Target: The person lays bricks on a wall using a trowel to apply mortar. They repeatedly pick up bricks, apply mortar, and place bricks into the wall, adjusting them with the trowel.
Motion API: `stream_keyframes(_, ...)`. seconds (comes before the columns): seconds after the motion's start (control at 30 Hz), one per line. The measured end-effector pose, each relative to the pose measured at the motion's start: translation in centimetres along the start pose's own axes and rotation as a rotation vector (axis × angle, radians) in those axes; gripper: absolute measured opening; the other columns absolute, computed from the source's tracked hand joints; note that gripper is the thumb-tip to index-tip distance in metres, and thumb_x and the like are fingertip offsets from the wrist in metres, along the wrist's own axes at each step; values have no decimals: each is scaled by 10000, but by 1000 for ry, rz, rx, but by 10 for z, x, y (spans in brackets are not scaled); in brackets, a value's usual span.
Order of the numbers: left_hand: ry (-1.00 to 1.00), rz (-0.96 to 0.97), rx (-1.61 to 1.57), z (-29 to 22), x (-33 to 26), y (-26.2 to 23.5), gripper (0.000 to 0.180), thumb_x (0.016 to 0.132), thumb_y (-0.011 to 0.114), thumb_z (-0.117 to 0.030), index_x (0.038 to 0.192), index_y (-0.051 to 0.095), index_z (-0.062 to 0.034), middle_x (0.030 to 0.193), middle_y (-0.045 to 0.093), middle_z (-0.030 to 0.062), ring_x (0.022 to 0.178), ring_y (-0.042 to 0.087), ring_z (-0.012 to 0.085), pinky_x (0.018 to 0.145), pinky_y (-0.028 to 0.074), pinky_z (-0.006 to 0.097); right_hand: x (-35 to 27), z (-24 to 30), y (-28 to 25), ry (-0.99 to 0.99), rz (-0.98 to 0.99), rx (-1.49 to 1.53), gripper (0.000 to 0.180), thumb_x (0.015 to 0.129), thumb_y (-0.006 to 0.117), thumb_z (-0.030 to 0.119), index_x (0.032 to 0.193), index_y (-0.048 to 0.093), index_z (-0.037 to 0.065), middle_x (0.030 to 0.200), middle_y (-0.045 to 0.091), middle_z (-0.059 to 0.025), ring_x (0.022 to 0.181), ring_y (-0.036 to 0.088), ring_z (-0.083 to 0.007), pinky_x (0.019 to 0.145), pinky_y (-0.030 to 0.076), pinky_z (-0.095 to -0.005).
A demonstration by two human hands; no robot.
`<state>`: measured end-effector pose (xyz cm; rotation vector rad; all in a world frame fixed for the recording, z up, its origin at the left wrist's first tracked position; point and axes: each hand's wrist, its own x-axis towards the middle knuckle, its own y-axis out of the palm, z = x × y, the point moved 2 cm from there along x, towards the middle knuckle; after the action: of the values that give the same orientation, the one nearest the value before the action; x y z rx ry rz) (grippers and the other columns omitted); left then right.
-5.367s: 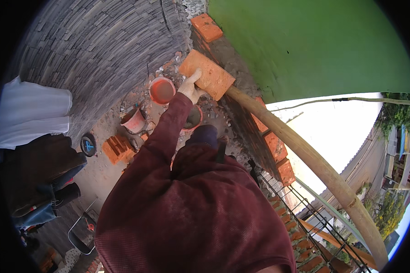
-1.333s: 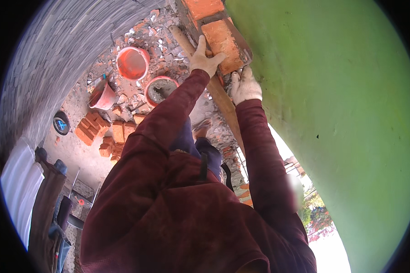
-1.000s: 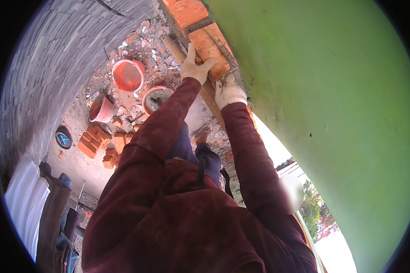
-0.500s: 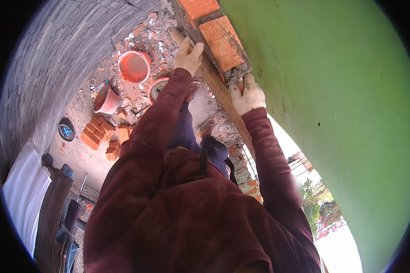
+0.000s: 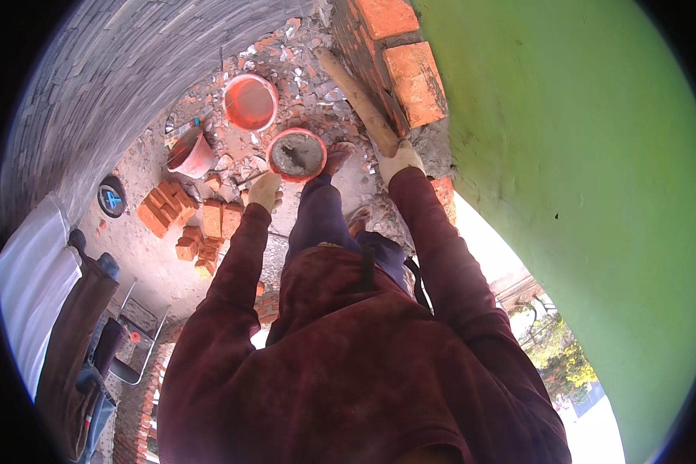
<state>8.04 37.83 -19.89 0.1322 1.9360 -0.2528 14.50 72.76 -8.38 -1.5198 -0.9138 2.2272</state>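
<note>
My right hand (image 5: 400, 160), in a pale work glove, is closed around the near end of a long wooden plank (image 5: 357, 97). The plank slants away beside the brick wall; my sleeve hides anything beyond the grip. Just above, an orange brick (image 5: 415, 83) lies on top of the wall, with grey mortar (image 5: 431, 147) next to it. My left hand (image 5: 265, 191), also gloved, hangs low at the near left of a red bucket (image 5: 272, 158) containing grey mortar. Its fingers are too small and blurred to show whether they hold anything.
Another red bucket (image 5: 250, 103) and a tipped one (image 5: 189, 152) stand among brick rubble. Stacked bricks (image 5: 165, 207) lie on the floor at left. A green wall (image 5: 564, 155) closes off the right, a grey stone-patterned wall (image 5: 124, 85) the left.
My left hand has dropped from the wall's edge toward the mortar bucket. My right hand has moved off the mortar onto the plank, which now stands farther from the wall at its far end.
</note>
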Motion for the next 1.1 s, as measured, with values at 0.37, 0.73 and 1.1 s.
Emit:
stream_keyframes(0.37, 80, 103, 19, 4, -2, -9, 386, 974, 697, -296, 1309, 658, -110, 973, 647, -36, 706, 615, 88, 631, 532, 260, -16, 39, -78, -636, -390, 125, 589, 925, 642, 285, 1415, 518, -19, 1173, 670, -317, 1088, 655, -489, 959, 522, -482)
stream_keyframes(0.73, 1529, 315, 1159, -130, -71, 219, 737, 852, 730, -233, 1528, 449, -145, 1529, 461, 120, 1416, 399, 406, 1141, 378, 558, 3, -41, -50, -185, -361, -52, 608, 985, 564, 373, 1441, 462, -16, 1138, 678, -338, 1033, 671, -495, 917, 535, -545)
stream_keyframes(1.1, 1434, 265, 1520, -134, -70, 273, 686, 922, 647, -237, 1560, 398, -187, 1649, 340, 73, 1402, 428, 356, 1167, 343, 513, 11, -36, -77, -148, -303, -111, 480, 946, 626, 286, 1294, 506, -22, 1037, 691, -326, 950, 686, -487, 850, 554, -540)
